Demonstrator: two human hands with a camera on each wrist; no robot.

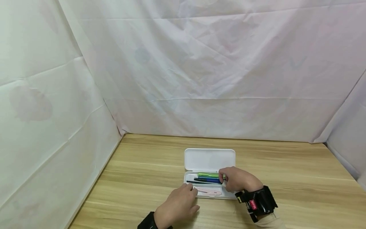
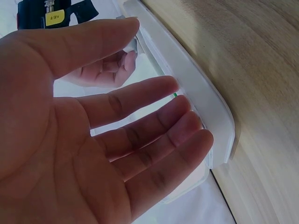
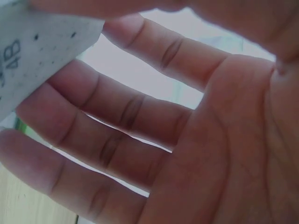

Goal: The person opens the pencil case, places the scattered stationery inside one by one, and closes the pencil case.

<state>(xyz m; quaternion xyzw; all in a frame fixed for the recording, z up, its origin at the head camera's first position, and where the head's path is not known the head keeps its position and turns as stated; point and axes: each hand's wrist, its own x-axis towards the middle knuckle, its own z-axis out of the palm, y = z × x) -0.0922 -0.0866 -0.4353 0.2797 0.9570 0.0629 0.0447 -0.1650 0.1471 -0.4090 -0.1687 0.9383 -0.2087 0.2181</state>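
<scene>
My right hand (image 1: 239, 179) pinches a white eraser (image 3: 51, 42) marked 4B between thumb and fingers, over the right part of an open white pencil case (image 1: 230, 194). At the case's front left edge is my left hand (image 1: 179, 203), fingers loosely extended with nothing in them, fingertips right by the case wall (image 2: 205, 93). Inside the case lie a green pen (image 1: 207, 175), a blue pen (image 1: 210, 179) and a dark slim pencil (image 1: 200, 182). A slim pink tool (image 1: 210, 191) lies in the front compartment.
The case's lid (image 1: 210, 159) lies folded back behind it on the wood-grain table (image 1: 143, 178). White cloth (image 1: 200, 79) hangs along the back, and further cloth walls stand at left and right.
</scene>
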